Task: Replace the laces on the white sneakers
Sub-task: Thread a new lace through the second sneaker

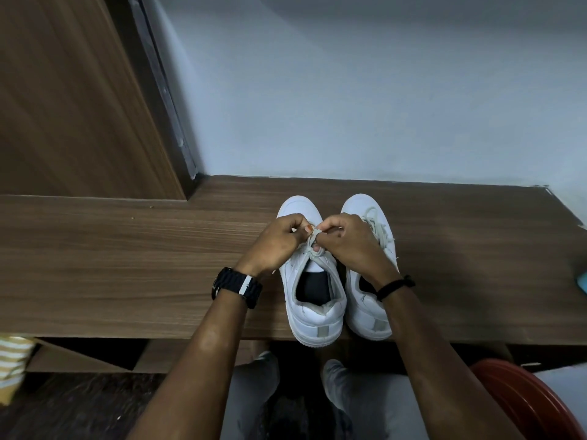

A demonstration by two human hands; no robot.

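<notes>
Two white sneakers stand side by side on the wooden table, toes pointing away from me. Over the left sneaker [313, 309] my left hand [278, 239] and my right hand [347, 239] meet above the tongue, and both pinch its grey-white lace [313, 238] between curled fingers. The lace runs down from my fingertips into the upper eyelets. The right sneaker [365, 308] is partly covered by my right wrist; its own lace [379, 227] lies loosely tied across the front.
The wooden table [127, 265] meets a pale wall behind and a wooden panel at the left. A teal object [583, 282] shows at the right edge. A red stool [527, 404] stands at lower right, and striped cloth [12, 363] at lower left.
</notes>
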